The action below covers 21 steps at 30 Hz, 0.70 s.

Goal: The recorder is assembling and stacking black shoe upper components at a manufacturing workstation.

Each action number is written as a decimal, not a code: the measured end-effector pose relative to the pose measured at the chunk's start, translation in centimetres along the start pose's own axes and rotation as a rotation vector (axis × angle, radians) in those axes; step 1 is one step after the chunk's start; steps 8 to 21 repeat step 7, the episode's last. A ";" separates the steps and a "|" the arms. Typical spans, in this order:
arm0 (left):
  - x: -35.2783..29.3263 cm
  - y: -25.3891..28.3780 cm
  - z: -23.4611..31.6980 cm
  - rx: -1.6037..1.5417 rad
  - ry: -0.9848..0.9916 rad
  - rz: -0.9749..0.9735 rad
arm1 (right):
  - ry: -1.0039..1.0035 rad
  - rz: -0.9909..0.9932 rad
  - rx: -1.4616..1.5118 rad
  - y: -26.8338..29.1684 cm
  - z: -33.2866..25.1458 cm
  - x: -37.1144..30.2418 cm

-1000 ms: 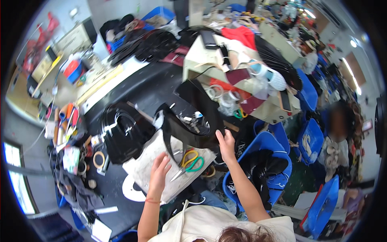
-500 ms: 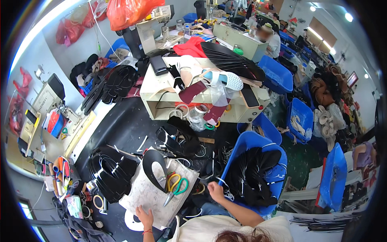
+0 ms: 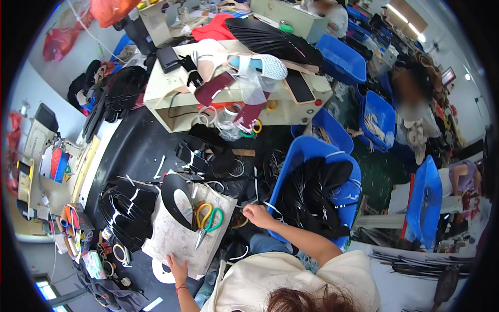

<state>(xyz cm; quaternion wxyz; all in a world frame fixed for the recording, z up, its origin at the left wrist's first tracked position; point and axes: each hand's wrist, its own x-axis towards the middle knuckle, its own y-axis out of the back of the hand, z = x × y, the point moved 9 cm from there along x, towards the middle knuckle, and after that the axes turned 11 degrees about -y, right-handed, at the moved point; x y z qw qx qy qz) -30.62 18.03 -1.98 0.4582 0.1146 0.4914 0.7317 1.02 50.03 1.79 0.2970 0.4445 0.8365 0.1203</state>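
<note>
My left hand [image 3: 178, 269] lies with fingers apart on the lower edge of a scuffed white board [image 3: 174, 247]. My right hand [image 3: 257, 215] is closed beside the board's right corner, close to the blue bin; whatever it may hold is too small to make out. On the board rest a curved black piece [image 3: 175, 200] and a pair of scissors [image 3: 207, 221] with one yellow and one green handle. A bundle of black pieces [image 3: 127, 213] tied with white strips sits left of the board. Black strips [image 3: 312, 192] fill the blue bin [image 3: 355, 208].
A cream bench unit [image 3: 156, 99] stands beyond, holding a phone [image 3: 300, 87], a white perforated shoe upper [image 3: 273, 67] and dark red pieces. Tape rolls [image 3: 121, 254] lie at left. More blue bins [image 3: 340, 57] stand at right. Other people are farther off.
The view has shifted, so the bench and bins sit higher and farther left. My left hand stays on the board; my right hand stays closed, slightly farther forward beside it.
</note>
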 end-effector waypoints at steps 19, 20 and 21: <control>0.8 -0.8 0.1 0.199 0.076 -0.223 | -0.206 0.178 -0.008 4.0 6.3 -6.0; 0.8 -0.8 0.1 0.199 0.076 -0.223 | -0.206 0.178 -0.008 4.0 6.3 -6.0; 0.8 -0.8 0.1 0.199 0.076 -0.223 | -0.206 0.178 -0.008 4.0 6.3 -6.0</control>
